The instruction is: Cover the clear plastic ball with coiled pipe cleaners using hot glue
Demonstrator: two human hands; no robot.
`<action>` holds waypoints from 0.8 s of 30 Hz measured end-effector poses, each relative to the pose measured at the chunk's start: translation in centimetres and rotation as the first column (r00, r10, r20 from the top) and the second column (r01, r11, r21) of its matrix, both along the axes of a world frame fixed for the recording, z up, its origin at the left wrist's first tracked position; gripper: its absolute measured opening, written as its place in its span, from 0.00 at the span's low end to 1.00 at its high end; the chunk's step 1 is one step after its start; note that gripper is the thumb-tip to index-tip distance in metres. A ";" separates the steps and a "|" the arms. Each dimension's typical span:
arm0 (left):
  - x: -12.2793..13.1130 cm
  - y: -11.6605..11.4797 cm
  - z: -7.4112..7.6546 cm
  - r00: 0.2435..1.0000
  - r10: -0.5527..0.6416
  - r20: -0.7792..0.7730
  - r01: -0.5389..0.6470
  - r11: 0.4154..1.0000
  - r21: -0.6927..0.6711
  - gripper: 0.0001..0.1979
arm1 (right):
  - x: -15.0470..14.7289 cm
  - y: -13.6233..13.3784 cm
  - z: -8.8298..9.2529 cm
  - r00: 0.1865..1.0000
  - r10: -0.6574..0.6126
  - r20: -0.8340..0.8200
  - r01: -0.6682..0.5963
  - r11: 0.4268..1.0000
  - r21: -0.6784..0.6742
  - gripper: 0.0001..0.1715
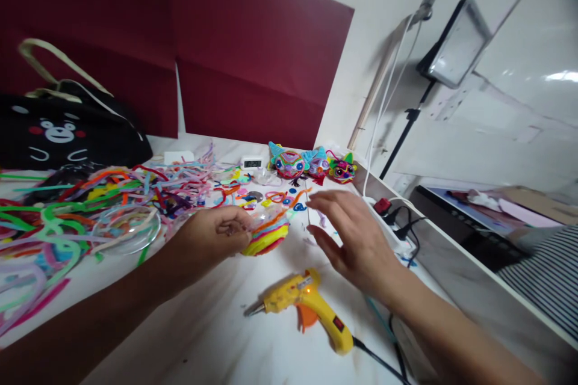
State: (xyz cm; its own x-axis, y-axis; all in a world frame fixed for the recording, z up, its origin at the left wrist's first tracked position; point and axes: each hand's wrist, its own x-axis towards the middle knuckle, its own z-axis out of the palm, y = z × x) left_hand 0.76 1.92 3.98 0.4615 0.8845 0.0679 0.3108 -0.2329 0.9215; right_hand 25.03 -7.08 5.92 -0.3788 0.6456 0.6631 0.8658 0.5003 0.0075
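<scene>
My left hand point(219, 231) is closed on a clear plastic ball point(266, 231) partly wrapped in yellow, orange, pink and blue pipe cleaners. To its right, my right hand point(350, 234) is raised with thumb and fingers apart. A thin dark line stands by those fingertips; whether they touch it I cannot tell. Below both hands a yellow glue gun point(295, 295) lies on its side, nozzle to the left, orange trigger down and a small light lit. Loose coloured pipe cleaners point(58, 222) are heaped left of my left hand, around a clear plastic half-shell point(129, 228).
Decorated ball figures point(291, 163) stand at the back, beside a small digital clock point(251, 163). A black bag point(67, 126) sits at the back left. On the right are a power strip point(397, 231) with cords, a lamp on a stand point(460, 42) and a striped sleeve point(546, 271).
</scene>
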 end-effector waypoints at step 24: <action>0.2 0.2 -0.7 0.995 -0.009 0.096 0.019 0.994 -0.107 0.05 | 1.0 5.0 -2.2 0.721 0.017 -0.693 -0.436 0.788 -0.435 0.21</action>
